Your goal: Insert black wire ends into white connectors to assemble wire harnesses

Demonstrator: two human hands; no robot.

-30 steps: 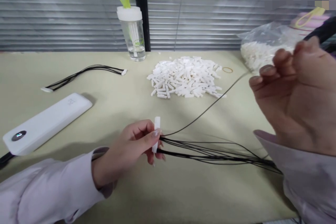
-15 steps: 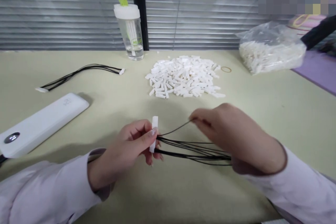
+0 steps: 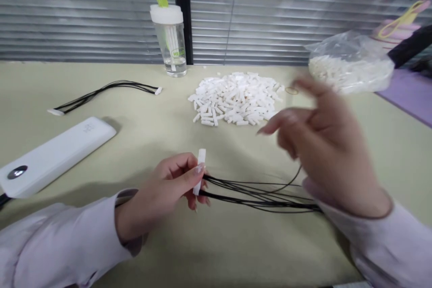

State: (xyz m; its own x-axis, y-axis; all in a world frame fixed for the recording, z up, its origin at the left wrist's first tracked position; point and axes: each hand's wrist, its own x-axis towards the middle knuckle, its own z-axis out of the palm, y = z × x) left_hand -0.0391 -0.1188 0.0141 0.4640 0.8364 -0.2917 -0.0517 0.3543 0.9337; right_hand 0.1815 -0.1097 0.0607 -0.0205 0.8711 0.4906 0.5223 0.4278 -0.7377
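My left hand [image 3: 168, 186] pinches a small white connector [image 3: 200, 172] upright just above the table. A bundle of thin black wires [image 3: 256, 193] runs from the connector off to the right, under my right wrist. My right hand [image 3: 324, 144] hovers above the wires, blurred by motion, fingers loosely spread and pointing left, with nothing seen between them. Behind the hands lies a heap of white connectors [image 3: 236, 98].
A white power bank [image 3: 57, 155] lies at the left. A finished black wire harness [image 3: 101, 94] sits behind it. A clear bottle with a green tab [image 3: 169, 36] stands at the back. A plastic bag of white connectors [image 3: 351, 65] and a rubber band [image 3: 290, 90] are at right.
My right hand came down to pinch one black wire near the connector, then let it go and lifted up to the right. The left hand stayed put.
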